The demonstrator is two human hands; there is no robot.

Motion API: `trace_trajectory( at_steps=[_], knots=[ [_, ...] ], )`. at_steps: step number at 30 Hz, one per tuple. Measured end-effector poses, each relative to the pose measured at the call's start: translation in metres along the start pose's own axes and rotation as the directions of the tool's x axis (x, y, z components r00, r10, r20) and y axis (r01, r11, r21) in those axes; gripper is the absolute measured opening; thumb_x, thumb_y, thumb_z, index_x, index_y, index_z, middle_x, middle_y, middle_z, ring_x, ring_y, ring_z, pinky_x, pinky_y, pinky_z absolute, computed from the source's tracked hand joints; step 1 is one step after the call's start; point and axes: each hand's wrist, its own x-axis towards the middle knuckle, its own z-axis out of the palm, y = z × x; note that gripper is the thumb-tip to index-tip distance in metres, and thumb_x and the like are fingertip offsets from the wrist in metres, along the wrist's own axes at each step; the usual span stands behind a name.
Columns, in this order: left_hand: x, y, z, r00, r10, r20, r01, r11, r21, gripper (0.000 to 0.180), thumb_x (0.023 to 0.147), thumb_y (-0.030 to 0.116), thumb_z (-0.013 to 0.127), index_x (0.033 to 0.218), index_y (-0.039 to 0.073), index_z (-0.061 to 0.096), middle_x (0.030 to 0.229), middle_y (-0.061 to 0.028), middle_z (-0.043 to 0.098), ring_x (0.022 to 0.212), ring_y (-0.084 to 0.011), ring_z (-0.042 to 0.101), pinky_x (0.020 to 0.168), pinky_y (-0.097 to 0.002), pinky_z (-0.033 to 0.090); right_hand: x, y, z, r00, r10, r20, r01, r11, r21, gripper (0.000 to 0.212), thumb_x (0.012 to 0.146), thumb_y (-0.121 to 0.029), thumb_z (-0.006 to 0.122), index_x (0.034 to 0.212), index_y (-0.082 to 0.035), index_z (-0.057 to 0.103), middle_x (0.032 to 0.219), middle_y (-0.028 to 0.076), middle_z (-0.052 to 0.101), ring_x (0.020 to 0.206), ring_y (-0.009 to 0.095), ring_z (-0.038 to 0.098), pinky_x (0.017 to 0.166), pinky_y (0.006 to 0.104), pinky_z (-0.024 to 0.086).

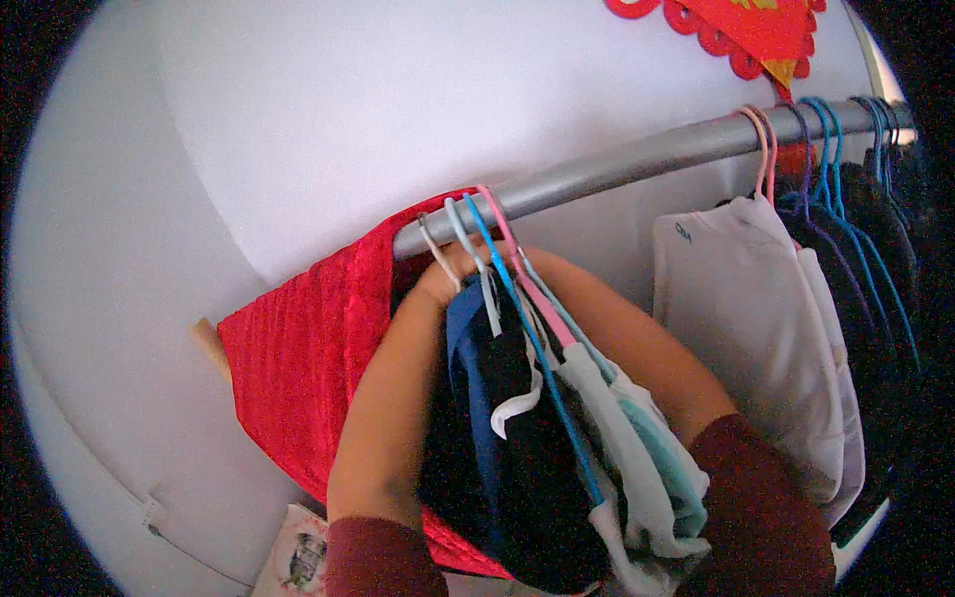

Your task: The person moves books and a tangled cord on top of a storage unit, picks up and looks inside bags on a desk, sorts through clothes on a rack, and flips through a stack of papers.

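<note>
Both my arms reach up to a cluster of hangers at the left end of a grey metal rail (617, 159). My left hand (434, 285) is beside a white hanger (453, 209) and the dark blue garment (462, 323) under it. From the other side, my right hand (519, 255) reaches in behind a blue hanger (537, 343) and a pink hanger (542, 301). Hangers and cloth cover the fingers of both hands, so their grip cannot be made out. Black clothing (542, 478) and pale grey and mint garments (637, 458) hang between my forearms.
A red textured cloth (308, 348) drapes over the rail's left end. Farther right hang a whitish garment (741, 328), dark clothes (885, 239) and several blue and purple hangers. A red decoration (751, 35) is on the white wall. A cable (199, 557) runs low on the left.
</note>
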Motion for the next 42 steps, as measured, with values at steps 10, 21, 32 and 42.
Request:
trace_trajectory(
  at_steps=[10,21,32,42],
  knots=[
    [-0.039,-0.029,-0.044,0.968,0.060,0.242,-0.135,0.942,0.308,0.038,0.076,0.028,0.048,0.105,0.003,0.052,0.107,-0.0120,0.050,0.100,-0.0229,0.046,0.089,-0.0321,0.033,-0.046,-0.027,-0.028,0.882,-0.231,-0.412,-0.248,0.515,-0.821,0.032,0.079,-0.028,0.036,0.086,-0.003,0.057,0.088,0.021,0.056,0.087,0.034,0.053,0.075,0.0400,0.039],
    [-0.055,0.014,-0.017,0.985,-0.082,0.152,0.087,0.996,-0.026,0.040,0.073,0.033,0.051,0.099,0.003,0.055,0.094,-0.0076,0.055,0.085,-0.0175,0.051,0.078,-0.0284,0.039,-0.190,0.166,-0.067,0.748,0.147,-0.647,-0.491,0.779,-0.391,0.022,0.074,-0.017,0.053,0.091,-0.003,0.056,0.082,0.016,0.059,0.077,0.026,0.054,0.073,0.0339,0.040],
    [-0.200,0.052,0.088,0.826,-0.062,-0.560,0.198,0.963,0.185,0.033,0.083,0.018,0.044,0.109,-0.003,0.044,0.102,-0.0188,0.052,0.098,-0.0234,0.048,0.085,-0.0299,0.035,-0.307,-0.071,0.028,0.846,-0.108,-0.522,0.112,0.993,-0.023,0.043,0.081,-0.019,0.047,0.117,0.000,0.036,0.117,0.012,0.043,0.111,0.024,0.038,0.095,0.0335,0.027],
    [-0.232,0.025,0.202,0.850,0.247,-0.466,-0.295,0.955,-0.030,0.093,0.061,0.007,0.066,0.130,0.003,0.003,0.130,-0.0231,0.017,0.122,-0.0324,0.018,0.099,-0.0352,0.018,-0.373,-0.179,0.146,0.868,-0.482,0.119,0.254,0.226,-0.941,0.060,0.062,-0.026,0.065,0.114,-0.007,0.042,0.116,0.014,0.043,0.111,0.031,0.036,0.094,0.0446,0.022]
  ],
)
